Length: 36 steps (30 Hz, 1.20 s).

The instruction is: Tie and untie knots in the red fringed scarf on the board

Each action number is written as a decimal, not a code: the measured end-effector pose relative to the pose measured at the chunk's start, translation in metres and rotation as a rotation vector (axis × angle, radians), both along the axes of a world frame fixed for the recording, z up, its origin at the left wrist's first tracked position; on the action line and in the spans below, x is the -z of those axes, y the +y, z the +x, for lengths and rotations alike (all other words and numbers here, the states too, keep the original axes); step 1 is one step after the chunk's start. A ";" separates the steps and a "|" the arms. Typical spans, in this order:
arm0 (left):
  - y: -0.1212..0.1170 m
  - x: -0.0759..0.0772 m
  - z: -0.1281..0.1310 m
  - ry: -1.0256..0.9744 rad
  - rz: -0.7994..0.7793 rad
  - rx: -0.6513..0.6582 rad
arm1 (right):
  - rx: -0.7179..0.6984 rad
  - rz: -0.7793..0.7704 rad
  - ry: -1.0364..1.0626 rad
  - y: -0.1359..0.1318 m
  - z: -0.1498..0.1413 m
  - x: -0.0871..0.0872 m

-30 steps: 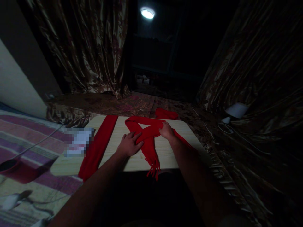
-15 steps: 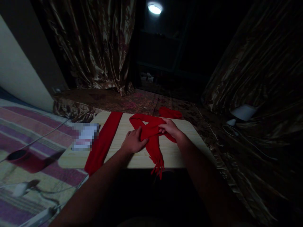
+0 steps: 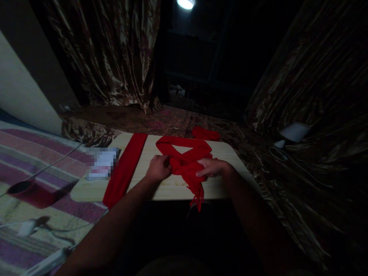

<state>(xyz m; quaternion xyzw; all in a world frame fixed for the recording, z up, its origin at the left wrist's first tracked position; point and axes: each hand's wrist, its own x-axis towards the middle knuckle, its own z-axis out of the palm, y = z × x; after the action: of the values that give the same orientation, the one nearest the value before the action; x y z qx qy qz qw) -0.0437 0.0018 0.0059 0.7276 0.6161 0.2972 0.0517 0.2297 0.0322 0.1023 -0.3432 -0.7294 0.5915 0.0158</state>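
A red fringed scarf [image 3: 188,152] lies in a loop on a pale wooden table [image 3: 161,189], its ends crossing at the front. The fringe of one end hangs over the table's near edge. My left hand [image 3: 157,168] is closed on the left side of the crossing, fingers curled into the cloth. On the right side, my right hand [image 3: 211,167] pinches the other end, thumb on top of the fabric. Another strip of red cloth [image 3: 126,168] runs flat across the table left of my hands.
A bundled red cloth [image 3: 206,133] sits past the table's far edge. A blurred white item [image 3: 102,165] lies at the left. Beside the table are a striped bedspread [image 3: 51,153], a dark red cup [image 3: 33,193] and cables. A white lamp [image 3: 294,132] stands at the right.
The crossing has been drawn nearer the front edge and bunched up, with an open loop behind it. My right hand has moved toward me, and my left hand has gone from spread fingers to a grip.
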 end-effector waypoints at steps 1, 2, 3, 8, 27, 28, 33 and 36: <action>0.000 0.000 0.000 0.013 0.003 -0.006 | -0.045 0.010 -0.020 -0.002 -0.002 0.000; 0.000 -0.001 0.000 0.029 0.003 -0.010 | -0.083 0.054 -0.048 -0.005 -0.005 -0.001; 0.000 -0.002 0.000 0.044 0.002 -0.013 | -0.096 0.134 -0.080 -0.007 -0.009 -0.002; -0.003 -0.005 -0.001 0.095 -0.009 -0.014 | 0.073 0.757 -0.270 -0.020 -0.039 0.005; -0.007 -0.015 0.002 -0.120 -0.006 0.037 | -0.074 1.025 -0.397 -0.108 -0.064 0.032; -0.006 -0.019 0.003 -0.137 0.032 0.099 | -0.071 1.008 -0.394 -0.109 -0.063 0.034; 0.012 -0.042 0.019 -0.065 -0.060 0.647 | -0.061 1.000 -0.358 -0.111 -0.058 0.038; 0.025 -0.053 0.035 0.073 -0.220 0.748 | -0.071 1.012 -0.348 -0.111 -0.056 0.038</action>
<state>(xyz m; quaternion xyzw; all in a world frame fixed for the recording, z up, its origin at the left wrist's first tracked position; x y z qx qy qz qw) -0.0089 0.0269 0.0586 0.9022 0.3379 0.1639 0.2123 0.1738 -0.0785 0.0642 -0.3607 -0.9265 0.1004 0.0379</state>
